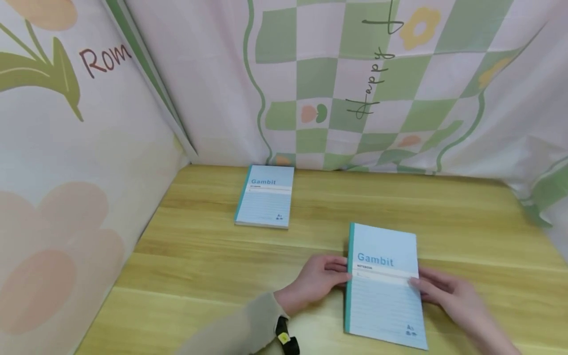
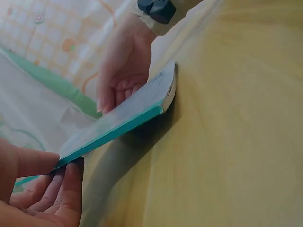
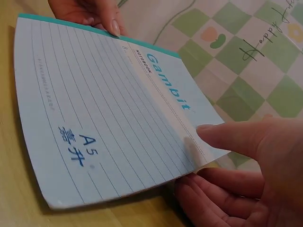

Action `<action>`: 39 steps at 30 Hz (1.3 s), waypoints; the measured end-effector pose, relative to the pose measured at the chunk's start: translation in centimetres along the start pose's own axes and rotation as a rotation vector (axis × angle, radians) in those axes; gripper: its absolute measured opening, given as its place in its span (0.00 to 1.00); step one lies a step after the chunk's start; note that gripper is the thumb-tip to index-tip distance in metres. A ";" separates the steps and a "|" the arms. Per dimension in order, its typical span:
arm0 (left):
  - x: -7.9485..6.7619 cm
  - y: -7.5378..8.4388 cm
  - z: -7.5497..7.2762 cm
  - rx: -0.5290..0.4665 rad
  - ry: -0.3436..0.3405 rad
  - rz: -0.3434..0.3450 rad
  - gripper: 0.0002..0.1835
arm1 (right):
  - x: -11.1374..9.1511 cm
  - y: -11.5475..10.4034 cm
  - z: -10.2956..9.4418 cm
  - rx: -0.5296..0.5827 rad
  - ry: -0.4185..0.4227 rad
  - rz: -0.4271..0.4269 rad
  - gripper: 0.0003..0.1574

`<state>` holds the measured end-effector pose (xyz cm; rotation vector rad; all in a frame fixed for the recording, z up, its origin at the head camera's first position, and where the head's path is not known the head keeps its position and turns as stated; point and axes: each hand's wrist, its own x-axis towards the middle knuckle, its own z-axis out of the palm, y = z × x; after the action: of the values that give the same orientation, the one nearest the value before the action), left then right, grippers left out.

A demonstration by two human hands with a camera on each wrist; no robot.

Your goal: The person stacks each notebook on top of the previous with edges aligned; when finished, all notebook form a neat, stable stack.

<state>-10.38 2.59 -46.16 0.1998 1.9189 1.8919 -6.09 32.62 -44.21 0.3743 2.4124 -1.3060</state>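
A light blue notebook (image 1: 385,296) with a teal spine and the word Gambit is held between both hands near the table's front. My left hand (image 1: 317,280) pinches the spine edge, thumb on top and fingers beneath, as the left wrist view shows. On the opposite edge, my right hand (image 1: 452,296) grips with its thumb on the cover and its other fingers under it. In the left wrist view the notebook (image 2: 123,113) is tilted, with a shadow below it on the table. A second, matching notebook (image 1: 266,202) lies flat farther back, to the left.
The wooden table (image 1: 191,256) carries both notebooks. A checked green and white curtain (image 1: 319,79) hangs along its back edge, and a printed flower panel (image 1: 66,197) stands at the left. A black band (image 1: 288,337) is on the left wrist.
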 end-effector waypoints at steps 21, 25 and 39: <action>1.1 0.7 -7.0 -0.111 0.172 0.045 0.15 | 0.1 -3.2 5.7 0.256 -0.171 -0.216 0.46; 1.3 0.8 -8.1 -0.108 0.193 0.043 0.14 | 0.5 -3.9 6.3 0.328 -0.242 -0.256 0.48; 1.3 1.6 -11.4 -0.081 0.229 0.026 0.18 | 2.0 -6.3 7.8 0.470 -0.221 -0.226 0.45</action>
<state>-16.40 -7.22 -45.17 -0.0177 1.9868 2.0827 -8.92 22.77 -44.32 0.0686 1.9950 -1.9086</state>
